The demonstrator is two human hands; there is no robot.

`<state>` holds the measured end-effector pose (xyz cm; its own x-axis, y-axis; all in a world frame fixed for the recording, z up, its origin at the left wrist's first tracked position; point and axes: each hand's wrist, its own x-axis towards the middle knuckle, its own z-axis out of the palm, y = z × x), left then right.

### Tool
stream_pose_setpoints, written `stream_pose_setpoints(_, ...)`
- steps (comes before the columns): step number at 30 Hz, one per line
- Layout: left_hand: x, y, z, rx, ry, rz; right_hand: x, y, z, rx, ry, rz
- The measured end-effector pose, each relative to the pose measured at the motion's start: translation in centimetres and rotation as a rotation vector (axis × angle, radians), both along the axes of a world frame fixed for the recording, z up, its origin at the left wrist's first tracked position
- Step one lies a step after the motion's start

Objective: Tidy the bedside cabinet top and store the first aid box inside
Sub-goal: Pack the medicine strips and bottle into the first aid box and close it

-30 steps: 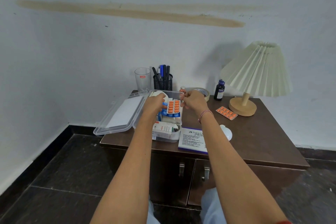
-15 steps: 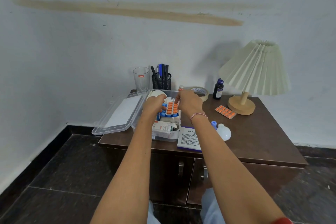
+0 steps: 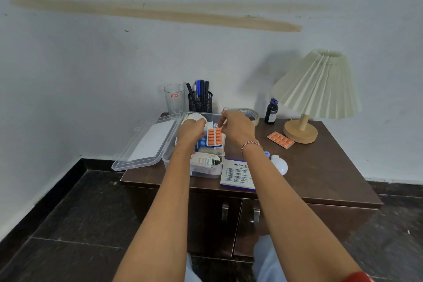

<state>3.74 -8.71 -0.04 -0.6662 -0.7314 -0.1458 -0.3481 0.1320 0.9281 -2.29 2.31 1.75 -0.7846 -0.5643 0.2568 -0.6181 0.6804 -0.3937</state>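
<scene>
box (image 3: 207, 168): clear plastic, on the front left of the cabinet (image 3: 320, 167) top, packed with cartons and packets
lid (image 3: 148, 144): swung open to the left, lying flat, overhanging the cabinet's left edge
strip (image 3: 214, 136): orange pills, on top of the box's contents, tilted up toward the camera
left hand (image 3: 191, 130): over the back left of the box, fingers curled under at the strip's left edge; the back of the hand hides them, so i cannot tell if they grip anything
right hand (image 3: 238, 128): over the back right of the box, thumb and fingertips pinched together on the strip's top right corner; red and white band on the wrist
loose strip (image 3: 280, 139): orange pills, flat on the cabinet top just beside the lamp base
lamp (image 3: 315, 84): pleated cream shade, round wooden base, back right
bottle (image 3: 271, 111): dark, blue cap, upright between tape and lamp
tape (image 3: 250, 114): roll lying behind the right hand
glass (image 3: 174, 98): clear, upright at the back left
pen holder (image 3: 200, 102): black mesh, several pens, just beside the glass
carton (image 3: 238, 174): white and purple, flat, touching the box's right side
bulb (image 3: 280, 165): white, on its side, right of the carton
doors: 2, both closed, handles side by side at the middle
</scene>
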Motion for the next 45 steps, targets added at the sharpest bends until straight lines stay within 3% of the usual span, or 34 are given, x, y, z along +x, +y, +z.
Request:
stream_pose_setpoints(6,-0.8,2.1,0.4,0.050,0.124,-0.030,-1.3,1.9,0.7,-0.175,-0.132,-0.043)
stream_pose_setpoints(14,-3.1,7.5,1.4,0.358,0.257,-0.138,-4.1,5.5,0.4,-0.238,-0.198,-0.142)
stream_pose_setpoints(19,-4.5,10.5,0.7,0.482,0.210,-0.242,-5.8,7.6,-0.9,-0.229,-0.195,-0.208)
stream_pose_setpoints(27,-7.1,12.1,-0.1,0.561,0.204,-0.126,-8.1,11.9,-1.7,-0.130,-0.110,-0.418)
stream_pose_setpoints(34,-8.4,12.0,-0.1,0.705,0.199,-0.110,-8.3,13.6,-2.5,-0.205,-0.197,-0.394)
stream_pose_setpoints(45,-9.0,11.9,-0.6,0.647,0.079,-0.182,-9.4,15.1,-3.5,-0.256,-0.390,-0.486)
